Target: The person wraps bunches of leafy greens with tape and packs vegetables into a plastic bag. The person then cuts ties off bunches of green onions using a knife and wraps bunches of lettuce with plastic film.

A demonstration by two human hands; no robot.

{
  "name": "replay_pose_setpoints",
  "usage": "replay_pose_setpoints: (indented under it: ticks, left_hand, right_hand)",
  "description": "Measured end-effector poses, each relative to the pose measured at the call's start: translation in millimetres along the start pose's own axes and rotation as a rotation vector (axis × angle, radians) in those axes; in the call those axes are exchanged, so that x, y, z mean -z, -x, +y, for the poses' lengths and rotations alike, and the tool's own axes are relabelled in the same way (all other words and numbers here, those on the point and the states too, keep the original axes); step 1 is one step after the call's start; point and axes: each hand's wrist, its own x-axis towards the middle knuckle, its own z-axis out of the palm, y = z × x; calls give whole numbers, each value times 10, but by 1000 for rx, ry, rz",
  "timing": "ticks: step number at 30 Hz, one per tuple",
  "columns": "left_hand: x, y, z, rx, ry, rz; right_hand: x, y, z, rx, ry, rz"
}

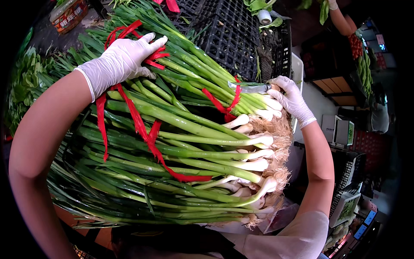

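In my gloved right hand [289, 94] is a small knife [250, 88] with a wooden handle. Its blade points left, across the stalks of a tied bunch of green garlic [207, 73], and passes under a red plastic tie [237, 95] near the white bulbs. My gloved left hand [124, 60] lies across the leafy part of that bunch, thumb and fingers spread, touching another red strip [158, 55]. Nearer to me is a large heap of green garlic [194, 162], bulbs and roots at the right. A loose red strip [150, 142] trails over it.
Black plastic crates [223, 39] stand behind the bunch, with a white roll [264, 17] by leafy greens. A labelled plastic jar [68, 16] is at upper left, above more leafy greens [26, 81]. Another person's arm [341, 21] shows at upper right.
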Motion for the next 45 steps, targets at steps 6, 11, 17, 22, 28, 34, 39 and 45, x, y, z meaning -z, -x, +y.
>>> replay_pose_setpoints:
  ticks: [6, 11, 17, 22, 28, 34, 39, 45]
  left_hand:
    - [-4, -6, -27, -2, -6, 29]
    - [5, 17, 2, -30, 17, 33]
    - [-133, -16, -64, -39, -5, 50]
    - [37, -46, -2, 0, 45, -39]
    - [-62, -3, -31, 7, 3, 21]
    - [-64, 8, -23, 9, -19, 81]
    - [-34, -38, -34, -16, 23, 33]
    - [73, -45, 58, 38, 23, -77]
  right_hand:
    - [-107, 8, -191, -48, 270, 22]
    - [-24, -26, -134, 2, 392, -120]
    - [-95, -179, -168, 93, 316, -104]
    - [-14, -178, -165, 40, 250, -116]
    - [-110, -185, -273, 32, 264, -73]
    - [-111, -253, -345, -3, 156, -41]
    - [82, -235, -183, 131, 366, 33]
    - [-28, -127, 9, 73, 222, 7]
